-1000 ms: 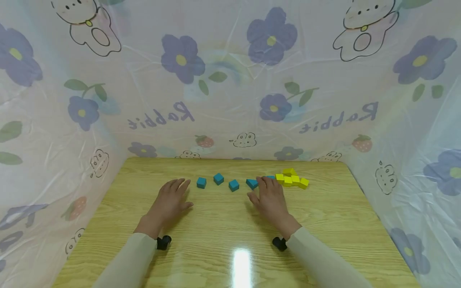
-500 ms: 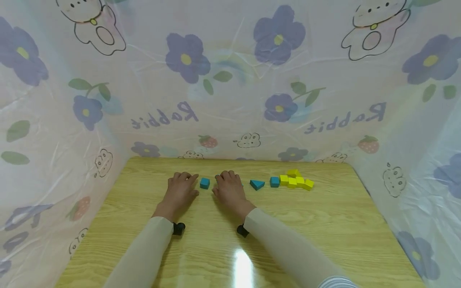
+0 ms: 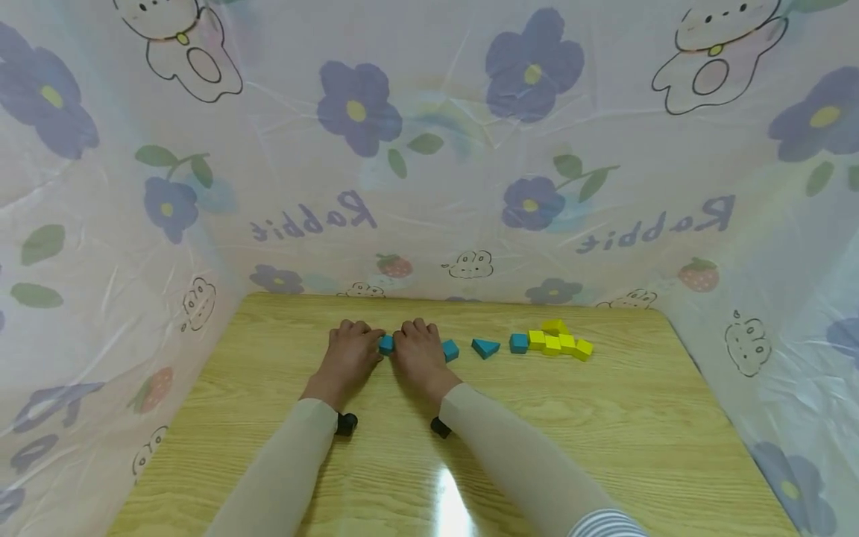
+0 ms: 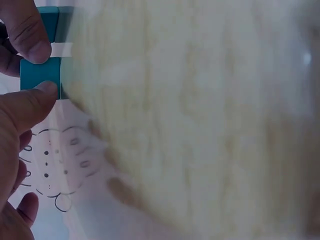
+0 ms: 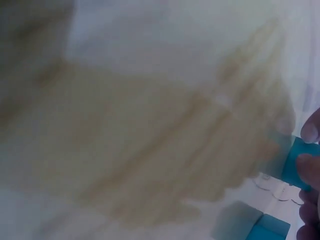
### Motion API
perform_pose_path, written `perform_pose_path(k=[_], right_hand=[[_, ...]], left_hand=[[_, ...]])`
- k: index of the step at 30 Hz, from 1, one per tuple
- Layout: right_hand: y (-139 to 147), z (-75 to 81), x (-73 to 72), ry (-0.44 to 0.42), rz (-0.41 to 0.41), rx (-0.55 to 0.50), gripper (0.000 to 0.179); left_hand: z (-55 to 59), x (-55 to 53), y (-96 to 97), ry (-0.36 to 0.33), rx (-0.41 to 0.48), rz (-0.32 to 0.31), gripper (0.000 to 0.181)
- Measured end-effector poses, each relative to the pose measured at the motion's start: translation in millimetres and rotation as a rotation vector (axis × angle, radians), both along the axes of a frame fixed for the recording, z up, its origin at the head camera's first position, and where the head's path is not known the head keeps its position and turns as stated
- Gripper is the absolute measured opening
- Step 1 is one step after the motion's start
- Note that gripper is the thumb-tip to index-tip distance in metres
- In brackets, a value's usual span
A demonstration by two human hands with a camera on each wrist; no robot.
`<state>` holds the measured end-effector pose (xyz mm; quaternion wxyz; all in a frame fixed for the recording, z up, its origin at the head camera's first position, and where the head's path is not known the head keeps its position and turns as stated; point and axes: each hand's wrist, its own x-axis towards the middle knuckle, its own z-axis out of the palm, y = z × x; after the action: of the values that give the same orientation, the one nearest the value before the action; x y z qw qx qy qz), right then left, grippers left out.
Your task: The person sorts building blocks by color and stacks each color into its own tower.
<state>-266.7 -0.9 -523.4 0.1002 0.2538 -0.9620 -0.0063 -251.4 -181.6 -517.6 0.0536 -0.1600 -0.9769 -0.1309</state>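
The right hand [image 3: 417, 356] has just closed in on the left hand [image 3: 347, 356], so both now work at one spot. Left fingers clamp a blue cube [image 3: 386, 344]; right fingers pinch blue too, perhaps that same cube, with a blue triangle [image 3: 485, 348] lying beyond them.

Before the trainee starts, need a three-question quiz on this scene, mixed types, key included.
1. True or false: the person's bare left hand and bare right hand are both clear of every block.
2. In the head view, which block comes next to the right of the blue triangular block? (a) end blue cube (b) yellow triangular block (c) green cube
3. How many yellow blocks lie on the wood-grain table?

Key:
1. False: in the left wrist view, a left-hand fingertip is on a held blue cube.
2. a
3. Five
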Motion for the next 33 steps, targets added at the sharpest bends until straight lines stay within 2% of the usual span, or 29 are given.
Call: perform_pose_path(k=[5,10,13,17,22,28,33], right_hand=[[14.9,-1.7,13.2,0.049,0.065,-0.097,0.015],[43.1,2.6,36.6,0.071,0.154,-0.191,0.015],[59.4,3.1,50.9,0.044,0.182,-0.204,0.019],[74.4,-0.7,66.4,-0.027,0.160,-0.203,0.022],[79.4,-6.9,73.2,-0.087,0.132,-0.200,0.023],[82.2,-7.3,74.6,-0.124,0.127,-0.211,0.025],[85.8,-7.5,77.2,-0.121,0.129,-0.237,0.023]], left_hand=[[-1.3,9.4,7.4,0.053,0.016,-0.038,0.032],[-2.7,30.2,21.3,0.072,0.056,-0.113,0.031],[-6.2,43.3,31.0,0.074,0.087,-0.165,0.031],[-14.1,54.1,42.1,0.073,0.090,-0.214,0.030],[-21.3,58.9,47.2,0.083,0.038,-0.237,0.028],[-19.1,61.3,50.1,0.080,-0.008,-0.243,0.029],[-17.2,63.4,53.0,0.087,-0.033,-0.252,0.030]])
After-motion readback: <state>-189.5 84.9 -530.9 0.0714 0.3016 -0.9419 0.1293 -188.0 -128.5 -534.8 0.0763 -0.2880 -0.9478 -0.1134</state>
